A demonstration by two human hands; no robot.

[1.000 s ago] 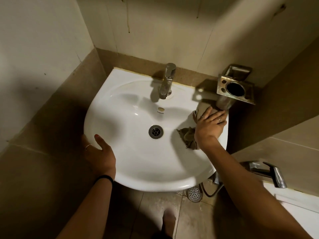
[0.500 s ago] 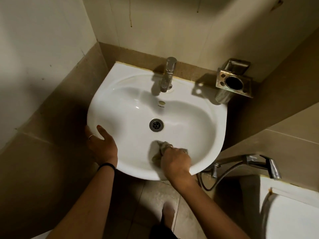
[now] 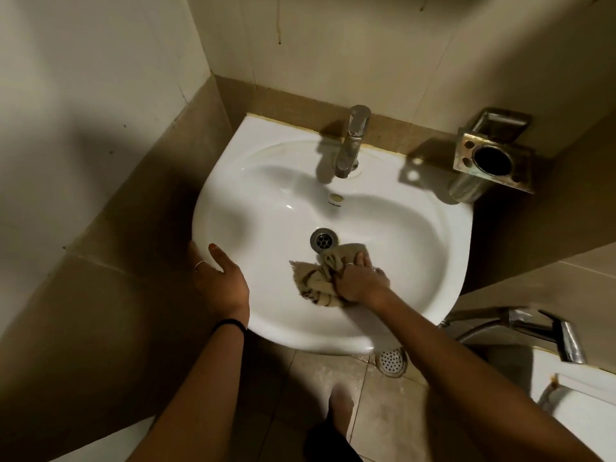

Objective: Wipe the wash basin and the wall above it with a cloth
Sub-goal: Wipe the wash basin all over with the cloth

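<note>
Gripping a crumpled beige cloth [image 3: 318, 278] in closed fingers, the right hand [image 3: 361, 283] presses it against the bowl of the white wash basin [image 3: 266, 201], just below the drain [image 3: 322, 240]. The left hand [image 3: 221, 283] rests on the basin's left rim, fingers loosely spread. A chrome tap [image 3: 351, 143] stands at the back below the tiled wall [image 3: 333, 45].

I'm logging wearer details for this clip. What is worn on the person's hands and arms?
Both forearms are bare, with no sleeves in view. The left hand has a thin ring on one finger and a dark band around the wrist. The right hand wears a thin ring, with what looks like a second.
</note>
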